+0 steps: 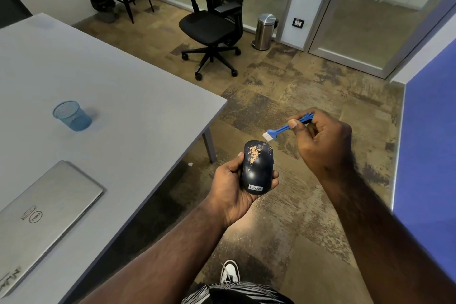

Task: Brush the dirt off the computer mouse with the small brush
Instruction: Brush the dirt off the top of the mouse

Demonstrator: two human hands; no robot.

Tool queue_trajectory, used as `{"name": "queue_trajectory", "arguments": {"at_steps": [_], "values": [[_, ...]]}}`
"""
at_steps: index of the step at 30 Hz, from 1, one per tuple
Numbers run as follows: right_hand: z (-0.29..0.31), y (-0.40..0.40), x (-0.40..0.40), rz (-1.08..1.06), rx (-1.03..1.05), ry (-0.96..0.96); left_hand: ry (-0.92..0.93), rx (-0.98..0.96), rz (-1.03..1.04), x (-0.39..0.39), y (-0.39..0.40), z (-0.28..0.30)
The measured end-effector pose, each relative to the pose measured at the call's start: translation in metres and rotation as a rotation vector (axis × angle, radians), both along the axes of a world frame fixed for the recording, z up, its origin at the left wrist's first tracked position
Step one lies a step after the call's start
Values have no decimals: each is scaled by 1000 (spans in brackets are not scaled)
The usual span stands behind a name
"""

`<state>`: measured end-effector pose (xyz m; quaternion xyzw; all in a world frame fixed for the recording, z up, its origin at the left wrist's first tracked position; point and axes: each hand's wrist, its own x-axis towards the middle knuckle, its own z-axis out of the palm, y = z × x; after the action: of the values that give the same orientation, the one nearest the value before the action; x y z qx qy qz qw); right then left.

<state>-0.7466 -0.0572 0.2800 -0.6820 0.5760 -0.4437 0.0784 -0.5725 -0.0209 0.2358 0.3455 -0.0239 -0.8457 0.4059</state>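
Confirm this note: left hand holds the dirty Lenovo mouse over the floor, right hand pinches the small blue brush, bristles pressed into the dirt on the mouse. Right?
Not quite. The head view shows the small blue brush with its white bristles clear of the Lenovo mouse, just above its front right corner, not in the dirt. The rest stands: left hand holds the mouse, right hand pinches the brush.

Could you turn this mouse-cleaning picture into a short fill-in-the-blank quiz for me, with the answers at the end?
1. The left hand holds a dark computer mouse with tan ____ near its front.
2. The right hand pinches a small brush whose handle is ____ in colour.
3. The white bristles hover just above the mouse's ____ end.
4. On the grey table a closed laptop lies near a blue mesh ____.

Answers: dirt; blue; front; cup
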Motion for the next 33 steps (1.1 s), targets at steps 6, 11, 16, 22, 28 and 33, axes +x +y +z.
{"name": "queue_trajectory", "arguments": {"at_steps": [6,11,16,22,28,33], "values": [[1,4,-2,77,25,-60,13,-1,14,3,-1,-1],[-4,2,-4,-8,22,-7,16,-7,5,2,0,0],[-5,10,-3,107,42,-54,17,-3,14,4,0,0],[-4,8,-3,77,35,-31,13,-6,10,3,1,1],[-1,8,-5,117,30,-9,5,5,20,4,-1,1],[1,9,-3,156,68,-22,1,10,19,4,-1,0]]}}
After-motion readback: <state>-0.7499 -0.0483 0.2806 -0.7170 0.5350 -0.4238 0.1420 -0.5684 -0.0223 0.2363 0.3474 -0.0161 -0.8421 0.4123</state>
